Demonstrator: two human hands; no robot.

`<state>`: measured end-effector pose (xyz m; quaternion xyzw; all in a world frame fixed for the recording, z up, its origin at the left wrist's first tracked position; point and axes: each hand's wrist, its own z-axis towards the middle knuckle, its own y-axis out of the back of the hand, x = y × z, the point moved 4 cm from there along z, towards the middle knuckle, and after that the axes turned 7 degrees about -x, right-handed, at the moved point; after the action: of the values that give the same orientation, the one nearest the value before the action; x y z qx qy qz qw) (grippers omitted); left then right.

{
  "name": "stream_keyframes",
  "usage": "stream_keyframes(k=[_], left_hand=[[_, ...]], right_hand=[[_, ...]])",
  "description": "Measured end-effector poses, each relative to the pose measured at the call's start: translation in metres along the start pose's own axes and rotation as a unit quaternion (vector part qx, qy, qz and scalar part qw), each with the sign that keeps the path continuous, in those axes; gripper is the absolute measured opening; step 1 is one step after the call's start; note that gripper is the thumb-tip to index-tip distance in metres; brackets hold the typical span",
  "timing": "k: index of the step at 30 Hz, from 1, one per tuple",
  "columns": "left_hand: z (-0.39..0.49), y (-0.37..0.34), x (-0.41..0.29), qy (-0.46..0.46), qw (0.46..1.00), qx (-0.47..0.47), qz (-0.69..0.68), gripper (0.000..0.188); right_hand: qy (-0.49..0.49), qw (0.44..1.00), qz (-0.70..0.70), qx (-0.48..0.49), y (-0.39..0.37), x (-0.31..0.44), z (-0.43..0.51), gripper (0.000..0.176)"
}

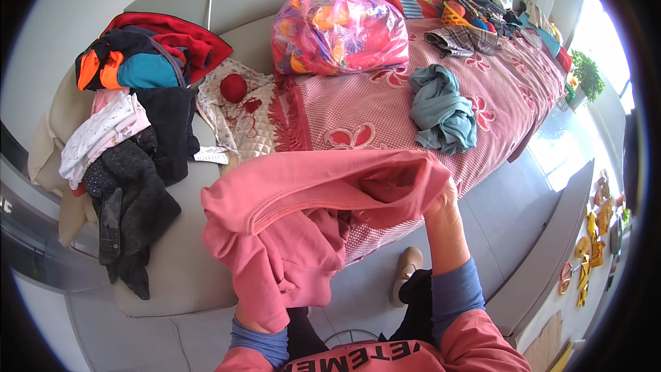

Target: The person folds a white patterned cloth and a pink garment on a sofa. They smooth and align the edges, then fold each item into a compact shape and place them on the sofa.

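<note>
A coral-pink garment [304, 186] hangs in front of me above the sofa edge, its wide hemmed opening turned up. My right hand [445, 199] grips the right end of that opening, fingers partly hidden by the cloth. The garment covers my left hand; only the left forearm shows below it. Beyond the garment a crumpled grey-green cloth [444, 108] lies on the pink patterned sofa cover [351, 98]. A pink translucent plastic bag [341, 31] full of colourful things stands against the backrest.
To the left, black clothes [139, 191], folded pale clothes [106, 134] and a red-lined jacket [150, 57] are heaped. A red yarn ball [233, 88] rests on a quilted cover. An orange basket [454, 15] sits among clothes at the back. A low cabinet [547, 232] stands right.
</note>
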<state>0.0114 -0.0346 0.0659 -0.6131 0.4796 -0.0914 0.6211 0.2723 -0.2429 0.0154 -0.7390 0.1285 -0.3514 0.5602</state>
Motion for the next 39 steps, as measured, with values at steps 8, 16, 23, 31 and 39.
stream_keyframes(k=[8, 16, 23, 31, 39], left_hand=[[0.0, -0.005, 0.006, 0.026, 1.0, -0.01, -0.004, 0.027], [0.008, -0.004, 0.003, 0.04, 0.998, -0.034, -0.021, 0.027], [0.041, 0.021, -0.047, -0.113, 0.942, -0.318, -0.004, 0.028], [0.025, -0.028, -0.048, -0.435, 0.762, -0.062, 0.475, 0.032], [0.048, -0.006, -0.01, -0.312, 0.498, -0.018, 0.809, 0.035]], right_hand=[[0.191, 0.872, -0.347, -0.288, -0.019, 0.014, -0.015, 0.009], [0.266, 0.717, -0.609, -0.211, -0.016, 0.005, -0.006, 0.026], [0.101, 0.75, -0.625, -0.19, -0.02, -0.002, -0.006, 0.03], [0.358, 0.568, -0.724, -0.159, -0.025, -0.001, 0.005, 0.04], [0.194, 0.665, -0.71, -0.128, -0.032, -0.009, 0.008, 0.032]])
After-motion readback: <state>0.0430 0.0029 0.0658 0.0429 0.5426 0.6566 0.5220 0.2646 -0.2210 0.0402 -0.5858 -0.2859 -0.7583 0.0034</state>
